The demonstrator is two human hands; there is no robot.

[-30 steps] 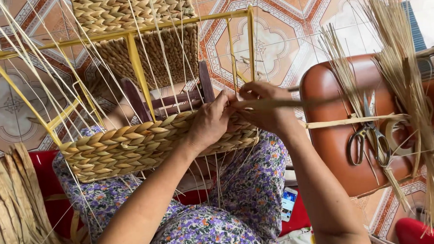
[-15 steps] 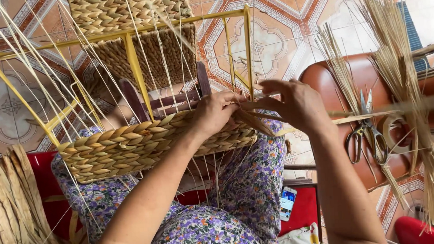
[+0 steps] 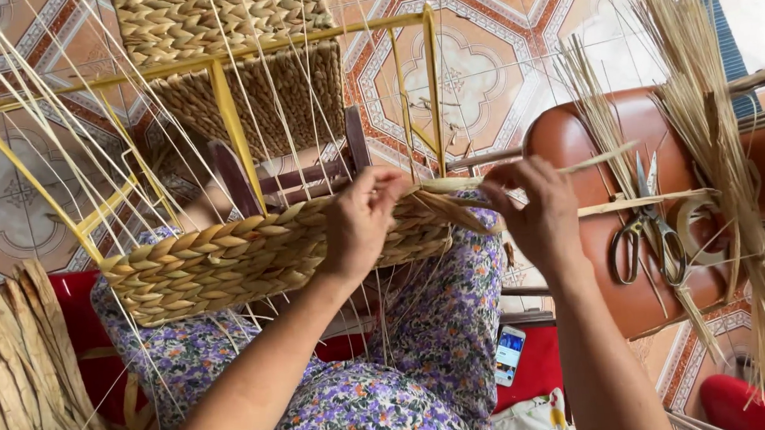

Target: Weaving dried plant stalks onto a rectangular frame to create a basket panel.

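A half-woven straw basket sits on my lap, braided around a yellow metal frame with thin pale stakes fanning upward. My left hand presses on the braided rim at its right end. My right hand pinches a flat straw strand that runs from the rim's corner out to the right, pulled taut.
A brown leather stool at right carries scissors and bundles of dried straw. A finished woven basket stands on the patterned tile floor ahead. More straw lies at lower left. A phone rests on a red mat.
My right hand has moved right, away from the left hand, drawing the strand out from the rim. The left hand stays on the braid.
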